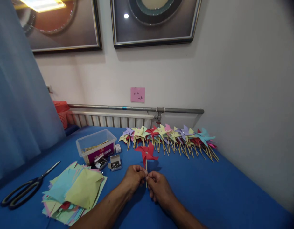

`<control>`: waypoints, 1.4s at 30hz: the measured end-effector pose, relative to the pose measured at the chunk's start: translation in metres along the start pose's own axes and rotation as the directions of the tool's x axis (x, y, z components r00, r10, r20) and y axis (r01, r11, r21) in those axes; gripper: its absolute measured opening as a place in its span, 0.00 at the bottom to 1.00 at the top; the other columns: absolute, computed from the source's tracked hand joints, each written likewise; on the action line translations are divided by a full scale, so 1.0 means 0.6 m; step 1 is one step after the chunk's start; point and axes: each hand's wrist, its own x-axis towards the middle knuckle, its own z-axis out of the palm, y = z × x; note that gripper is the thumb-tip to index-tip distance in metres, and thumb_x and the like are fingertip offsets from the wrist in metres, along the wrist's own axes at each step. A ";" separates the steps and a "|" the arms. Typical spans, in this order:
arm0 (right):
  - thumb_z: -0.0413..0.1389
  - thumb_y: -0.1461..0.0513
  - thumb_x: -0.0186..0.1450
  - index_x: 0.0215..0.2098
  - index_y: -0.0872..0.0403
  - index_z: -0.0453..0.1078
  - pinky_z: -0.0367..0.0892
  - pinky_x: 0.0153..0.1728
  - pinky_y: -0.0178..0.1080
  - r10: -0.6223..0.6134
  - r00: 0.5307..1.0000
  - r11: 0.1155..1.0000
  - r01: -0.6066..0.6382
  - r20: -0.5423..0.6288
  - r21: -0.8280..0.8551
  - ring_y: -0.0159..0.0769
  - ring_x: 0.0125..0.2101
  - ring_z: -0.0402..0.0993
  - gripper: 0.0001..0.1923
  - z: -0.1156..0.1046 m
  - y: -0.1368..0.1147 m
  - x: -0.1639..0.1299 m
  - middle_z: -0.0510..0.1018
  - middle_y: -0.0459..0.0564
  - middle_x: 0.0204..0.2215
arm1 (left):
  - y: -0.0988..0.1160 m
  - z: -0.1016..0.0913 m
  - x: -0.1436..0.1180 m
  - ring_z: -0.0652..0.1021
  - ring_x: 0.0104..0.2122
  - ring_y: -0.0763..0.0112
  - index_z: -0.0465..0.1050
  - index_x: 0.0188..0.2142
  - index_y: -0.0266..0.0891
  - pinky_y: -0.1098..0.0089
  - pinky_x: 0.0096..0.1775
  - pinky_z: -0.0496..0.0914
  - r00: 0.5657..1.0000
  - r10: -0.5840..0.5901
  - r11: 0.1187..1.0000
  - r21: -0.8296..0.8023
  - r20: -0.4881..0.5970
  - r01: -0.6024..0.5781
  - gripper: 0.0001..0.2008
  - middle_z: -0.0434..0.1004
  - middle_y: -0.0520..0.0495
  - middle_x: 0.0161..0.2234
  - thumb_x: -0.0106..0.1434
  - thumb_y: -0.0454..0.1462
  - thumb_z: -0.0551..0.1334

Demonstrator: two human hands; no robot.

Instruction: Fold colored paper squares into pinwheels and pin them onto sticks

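Red paper blades top the pinwheel [149, 152], upright over the middle of the blue desk [197, 187], its stick [146, 165] pinched in the fingertips of both the left hand [135, 176] and right hand [160, 187]. More pinwheels [173, 135] line the far edge; scissors [34, 183] and paper sheets [83, 187] lie toward the near left corner.

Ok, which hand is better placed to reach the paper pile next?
Left, I'd judge: the left hand is nearer the paper pile, and the right hand would have to cross it. Both pinch the red pinwheel's stick, so the right could keep hold.
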 end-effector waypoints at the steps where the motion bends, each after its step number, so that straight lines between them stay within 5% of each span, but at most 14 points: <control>1: 0.49 0.56 0.65 0.27 0.51 0.61 0.49 0.10 0.27 0.000 1.000 1.000 0.000 0.006 -0.006 0.24 0.07 0.55 0.10 0.000 0.001 0.000 0.64 0.35 0.09 | 0.001 0.001 0.000 0.66 0.16 0.77 0.69 0.23 0.36 0.73 0.21 0.58 1.000 0.001 1.000 -0.004 -0.006 -0.001 0.14 0.68 0.52 0.17 0.44 0.44 0.68; 16: 0.48 0.58 0.66 0.29 0.51 0.63 0.49 0.09 0.28 0.022 0.999 0.999 -0.021 0.027 -0.049 0.25 0.07 0.54 0.09 0.000 0.001 -0.001 0.64 0.35 0.10 | 0.019 0.007 -0.010 0.63 0.13 0.78 0.67 0.22 0.38 0.74 0.19 0.56 0.996 -0.003 1.000 -0.026 -0.090 0.001 0.15 0.65 0.54 0.13 0.42 0.45 0.67; 27: 0.50 0.58 0.65 0.28 0.52 0.64 0.55 0.16 0.30 -0.172 0.985 0.981 0.169 -0.025 -0.093 0.26 0.12 0.60 0.09 -0.006 0.009 0.001 0.64 0.36 0.14 | 0.014 0.008 -0.009 0.62 0.14 0.78 0.67 0.21 0.38 0.74 0.19 0.55 0.999 0.002 0.999 0.033 -0.046 -0.001 0.13 0.63 0.56 0.12 0.44 0.44 0.65; 42: 0.52 0.60 0.63 0.26 0.53 0.68 0.55 0.25 0.33 -0.256 0.957 0.904 0.188 -0.134 -0.384 0.32 0.23 0.69 0.09 -0.009 -0.007 -0.009 0.76 0.44 0.21 | 0.000 0.012 0.001 0.64 0.14 0.77 0.66 0.20 0.38 0.74 0.19 0.56 0.995 0.044 0.994 0.108 -0.091 -0.034 0.08 0.64 0.55 0.13 0.46 0.39 0.63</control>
